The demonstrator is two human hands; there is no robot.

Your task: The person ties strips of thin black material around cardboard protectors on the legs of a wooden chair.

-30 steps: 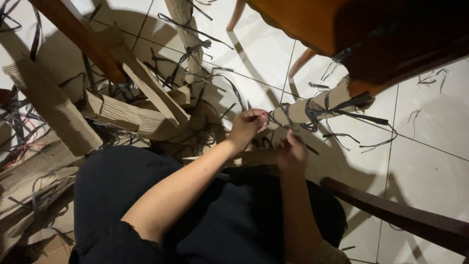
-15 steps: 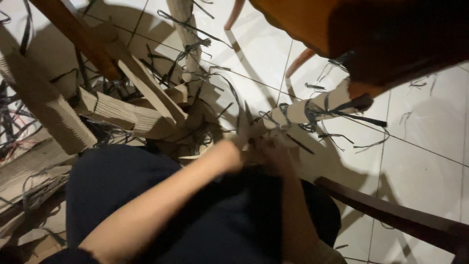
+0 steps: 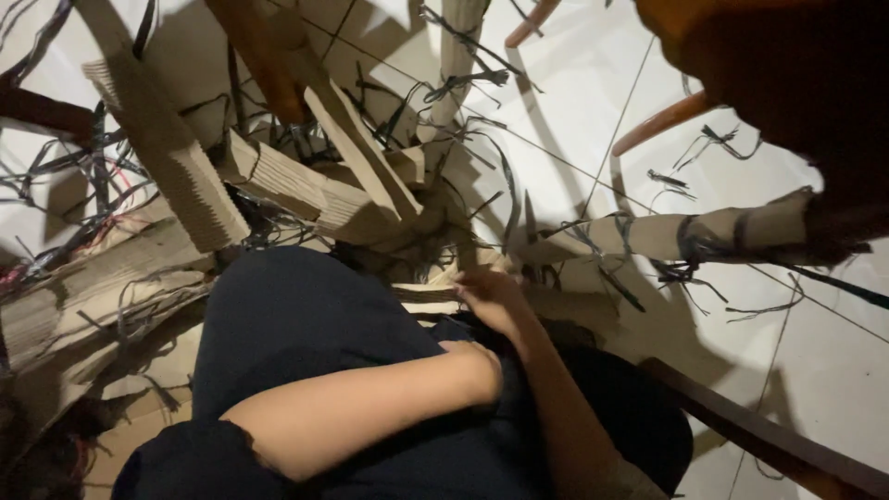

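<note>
"Cardboard strip (image 3: 428, 294), the flat pale one: where does it lie?"

"Right under the person's right hand (image 3: 491, 298), at the edge of the dark-clothed lap (image 3: 306, 324). The hand lies on it, reaching forward."

"Are the fingers closed round it?"

"That can't be told. The hand is blurred. Its fingers look laid along the strip rather than spread wide, but whether they pinch it is unclear."

"And the left hand (image 3: 477, 363)?"

"The forearm lies across the lap, and the hand tucks in against the right wrist. Its fingers are hidden, so nothing can be said of their state."

"What lies beyond the fingers?"

"A long cardboard bundle (image 3: 722, 231), bound round with dark straps (image 3: 690, 243), stretches away to the right of them on the tiled floor (image 3: 574, 102). Ahead and to the left, a heap of corrugated pieces (image 3: 185, 176) leans every way, with more dark straps tangled through it."

"How much looks finished?"

"Going by how things lie, that one bundle looks tied. The heap to the left seems mostly loose, and stray straps (image 3: 750, 310) are scattered over the floor to the right of the fingers. So the larger part appears unsorted."

"Anything else close by?"

"Curved wooden chair legs (image 3: 667, 118) far beyond the fingers, and a dark wooden rail (image 3: 769, 435) behind them to the right."
</note>
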